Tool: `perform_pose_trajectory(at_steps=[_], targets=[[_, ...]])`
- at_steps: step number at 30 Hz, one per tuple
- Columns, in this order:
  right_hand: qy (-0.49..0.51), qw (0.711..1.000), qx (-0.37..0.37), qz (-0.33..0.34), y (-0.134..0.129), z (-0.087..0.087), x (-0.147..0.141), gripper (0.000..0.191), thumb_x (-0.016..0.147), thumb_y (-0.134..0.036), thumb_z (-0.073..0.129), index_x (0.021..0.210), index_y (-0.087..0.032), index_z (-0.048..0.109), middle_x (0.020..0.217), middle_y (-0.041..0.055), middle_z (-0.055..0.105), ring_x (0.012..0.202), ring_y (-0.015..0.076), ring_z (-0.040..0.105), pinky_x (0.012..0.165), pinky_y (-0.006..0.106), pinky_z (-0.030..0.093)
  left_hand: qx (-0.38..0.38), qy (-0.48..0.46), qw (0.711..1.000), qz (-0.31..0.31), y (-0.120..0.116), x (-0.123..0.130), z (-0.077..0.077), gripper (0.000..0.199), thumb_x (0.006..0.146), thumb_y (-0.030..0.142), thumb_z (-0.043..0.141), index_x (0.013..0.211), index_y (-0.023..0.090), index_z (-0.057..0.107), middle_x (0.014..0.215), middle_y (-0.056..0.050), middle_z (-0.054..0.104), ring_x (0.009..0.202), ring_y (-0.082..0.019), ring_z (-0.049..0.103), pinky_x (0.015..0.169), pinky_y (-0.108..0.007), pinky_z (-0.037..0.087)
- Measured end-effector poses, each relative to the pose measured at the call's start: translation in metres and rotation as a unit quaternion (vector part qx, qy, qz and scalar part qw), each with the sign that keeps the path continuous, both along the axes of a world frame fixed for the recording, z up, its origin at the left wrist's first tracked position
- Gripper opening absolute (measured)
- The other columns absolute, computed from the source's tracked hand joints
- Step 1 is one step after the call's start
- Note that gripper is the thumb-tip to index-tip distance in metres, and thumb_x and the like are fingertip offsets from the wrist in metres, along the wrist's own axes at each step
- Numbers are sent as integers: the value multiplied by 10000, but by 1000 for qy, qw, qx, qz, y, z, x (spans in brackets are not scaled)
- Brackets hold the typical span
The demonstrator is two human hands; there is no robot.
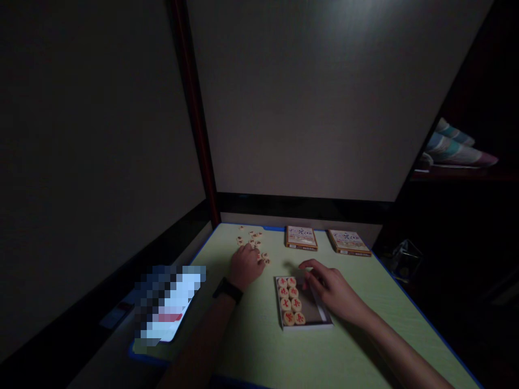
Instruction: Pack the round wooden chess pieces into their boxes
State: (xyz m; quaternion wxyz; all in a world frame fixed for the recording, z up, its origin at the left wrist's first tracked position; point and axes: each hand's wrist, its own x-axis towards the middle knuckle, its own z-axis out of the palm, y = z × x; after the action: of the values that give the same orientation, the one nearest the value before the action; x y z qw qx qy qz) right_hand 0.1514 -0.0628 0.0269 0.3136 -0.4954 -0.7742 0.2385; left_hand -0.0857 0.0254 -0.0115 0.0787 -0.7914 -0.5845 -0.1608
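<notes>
My left hand [245, 266], with a dark band on the wrist, reaches over loose round game pieces [252, 235] at the table's far left; its fingertips are among them and what they may hold is hidden. An open shallow box [314, 326] lies in the middle of the table. Two columns of round pieces with red characters [286, 304] fill its left side, and its right part shows a bare brown bottom. Above the box's upper right edge is my right hand [324, 281], its fingers curved, with no piece visible in them.
Two printed flat boxes, one [300, 237] at the back middle and another [349, 242] at the back right, lie on the green table [389, 324]. A lit, pixelated screen [178, 308] is at the left edge. Striped fabric [454, 146] rests on a shelf at right.
</notes>
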Motion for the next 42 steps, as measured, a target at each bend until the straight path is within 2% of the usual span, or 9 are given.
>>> perform_pose_trajectory(at_steps=[10,14,19,25,28,32,35,38,42], targets=[[2,1000,3,-5,1,1,0,249,935,-309,389,1085,-197,554,752,19,715,686,186,652,680,292,454,-32,1,999,18,0,-1,4,184,897,238,519,964,132,654,1016,-146,654,1040,-286,566,912,-400,441],[25,999,17,-21,1,0,0,228,937,-328,406,1065,-204,548,772,21,705,695,184,641,673,291,450,-27,-98,992,-70,-2,6,15,194,910,162,484,1023,130,639,1062,-126,659,1042,-238,594,948,-365,452],[85,995,40,-38,3,-4,-1,202,929,-404,479,972,-211,521,851,27,661,736,172,605,656,275,439,-95,-320,914,-229,-18,25,22,258,829,197,620,1086,198,640,1000,-36,698,813,-142,650,786,-266,525],[200,979,-44,11,9,-16,-5,357,825,-538,623,830,-207,491,726,-18,559,654,140,537,609,261,421,-291,-450,789,-301,-40,43,24,340,703,197,739,1034,151,675,944,-59,725,827,-149,661,755,-259,538],[253,961,-112,31,11,-17,-4,441,718,-557,727,785,-206,469,655,-47,511,584,116,492,556,242,387,-325,-453,771,-308,-43,44,27,339,659,197,767,985,143,691,915,-60,723,809,-144,650,748,-255,526],[201,963,-170,52,8,-10,1,431,659,-493,785,754,-191,494,618,-55,495,562,96,436,528,222,326,-282,-418,811,-299,-43,37,36,288,666,240,748,923,129,683,803,-38,687,705,-126,607,636,-218,479],[136,964,-210,91,4,-7,5,346,686,-427,753,723,-179,514,639,-24,545,582,107,459,539,226,334,-209,-338,881,-257,-40,30,41,90,730,202,625,677,130,637,592,17,576,573,-91,503,562,-201,389],[96,963,-225,110,0,-9,6,256,706,-354,706,735,-173,528,664,-4,577,596,119,476,545,230,350,-166,-220,939,-204,-34,25,39,209,720,176,568,514,141,554,487,39,471,513,-78,415,538,-218,308],[26,973,-200,108,-1,-12,6,162,724,-279,661,721,-166,544,667,-6,561,607,118,454,531,215,338,-160,-109,967,-167,-29,22,31,207,737,245,555,563,155,621,561,5,579,567,-105,471,556,-236,292]])
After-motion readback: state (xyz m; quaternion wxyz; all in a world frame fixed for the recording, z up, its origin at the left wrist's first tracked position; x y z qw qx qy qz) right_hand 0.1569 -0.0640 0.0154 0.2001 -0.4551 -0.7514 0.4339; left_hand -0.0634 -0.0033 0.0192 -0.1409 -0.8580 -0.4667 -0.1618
